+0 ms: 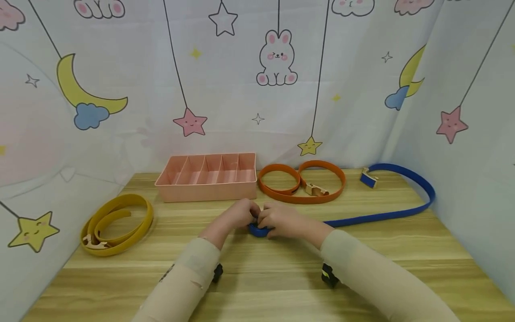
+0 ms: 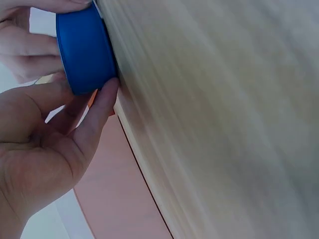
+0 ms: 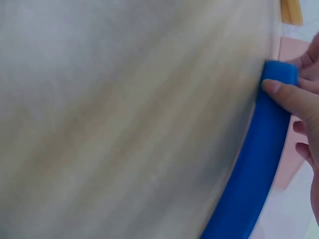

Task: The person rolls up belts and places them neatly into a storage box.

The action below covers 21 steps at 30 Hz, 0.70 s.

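A blue belt [image 1: 374, 218] stands on its edge on the table, with one end rolled into a small coil [image 2: 85, 55]. My left hand [image 1: 241, 213] pinches the coil from the left, its thumb and fingertips at the coil's edge close to the tabletop. From the other side my right hand [image 1: 283, 220] holds the same coil, the thumb [image 3: 279, 92] pressed on the blue strap. The rest of the strap runs right and curves back to a gold-coloured buckle [image 1: 368, 179]. The fingers hide part of the coil in the head view.
A pink compartment box [image 1: 207, 192] stands at the back, left of a coiled orange belt [image 1: 301, 197] with a buckle. A coiled yellow belt [image 1: 149, 219] lies on the left of the wooden table [image 1: 273, 286]. Patterned curtain [image 1: 241, 98] hangs behind and at both sides.
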Available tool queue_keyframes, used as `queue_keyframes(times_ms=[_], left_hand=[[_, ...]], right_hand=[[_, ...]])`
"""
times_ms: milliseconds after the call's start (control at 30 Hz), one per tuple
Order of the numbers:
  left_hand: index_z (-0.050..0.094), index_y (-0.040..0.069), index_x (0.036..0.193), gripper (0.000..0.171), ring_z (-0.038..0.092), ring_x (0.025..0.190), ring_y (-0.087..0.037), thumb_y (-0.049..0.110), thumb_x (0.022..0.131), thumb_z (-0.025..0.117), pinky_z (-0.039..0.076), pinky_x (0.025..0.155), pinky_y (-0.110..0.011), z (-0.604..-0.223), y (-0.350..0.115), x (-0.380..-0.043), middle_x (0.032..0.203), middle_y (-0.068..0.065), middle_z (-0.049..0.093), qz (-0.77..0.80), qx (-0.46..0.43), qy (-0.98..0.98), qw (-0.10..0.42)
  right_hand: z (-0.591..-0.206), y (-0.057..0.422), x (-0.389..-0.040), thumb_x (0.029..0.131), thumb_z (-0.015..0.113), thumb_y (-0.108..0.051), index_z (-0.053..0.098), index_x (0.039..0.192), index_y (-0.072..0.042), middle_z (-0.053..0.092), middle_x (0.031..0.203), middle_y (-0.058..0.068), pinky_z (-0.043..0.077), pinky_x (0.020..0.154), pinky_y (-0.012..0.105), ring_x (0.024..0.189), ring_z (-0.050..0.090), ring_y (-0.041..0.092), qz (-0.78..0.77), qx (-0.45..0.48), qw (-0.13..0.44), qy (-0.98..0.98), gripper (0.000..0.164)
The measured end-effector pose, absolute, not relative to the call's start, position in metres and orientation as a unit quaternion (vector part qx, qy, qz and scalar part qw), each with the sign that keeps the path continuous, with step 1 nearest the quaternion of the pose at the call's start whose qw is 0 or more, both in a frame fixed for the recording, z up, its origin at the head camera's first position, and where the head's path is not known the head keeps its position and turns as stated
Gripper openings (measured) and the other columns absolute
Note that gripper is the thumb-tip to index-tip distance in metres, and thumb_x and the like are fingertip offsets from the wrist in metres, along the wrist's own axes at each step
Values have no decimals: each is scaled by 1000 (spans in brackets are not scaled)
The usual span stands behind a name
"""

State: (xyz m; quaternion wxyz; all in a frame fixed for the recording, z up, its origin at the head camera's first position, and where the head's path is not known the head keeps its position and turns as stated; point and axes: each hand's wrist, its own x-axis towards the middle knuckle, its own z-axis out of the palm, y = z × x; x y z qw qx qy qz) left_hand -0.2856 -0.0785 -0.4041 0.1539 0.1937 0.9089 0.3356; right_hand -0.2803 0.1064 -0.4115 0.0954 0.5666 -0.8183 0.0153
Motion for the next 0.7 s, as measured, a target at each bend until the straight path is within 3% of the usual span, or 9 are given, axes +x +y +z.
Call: queue_keyframes(times_ms=[267, 500, 700], left_hand=[[75, 4, 95, 16, 58, 76, -13, -5, 87, 65, 50, 67, -26, -404, -83, -290, 88, -2, 70, 315, 249, 903, 152], [72, 0, 106, 17, 64, 82, -19, -1, 89, 67, 53, 67, -29, -410, -83, -286, 93, -10, 70, 363, 169, 908, 122], [65, -1, 109, 24, 62, 80, -20, -1, 85, 68, 51, 62, -28, -410, -77, -278, 93, -11, 65, 387, 101, 906, 136]], right_hand=[[-415, 106, -288, 73, 84, -19, 80, 94, -18, 70, 96, -9, 44, 77, 20, 85, 53, 12, 50, 592, 103, -798, 22], [-410, 95, -285, 73, 84, -21, 80, 89, -17, 70, 88, -7, 46, 75, 20, 82, 56, 13, 22, 566, 94, -819, 18], [-411, 86, -283, 75, 83, -22, 80, 88, -13, 70, 80, -6, 47, 72, 24, 77, 58, 12, 40, 506, 20, -862, 15]])
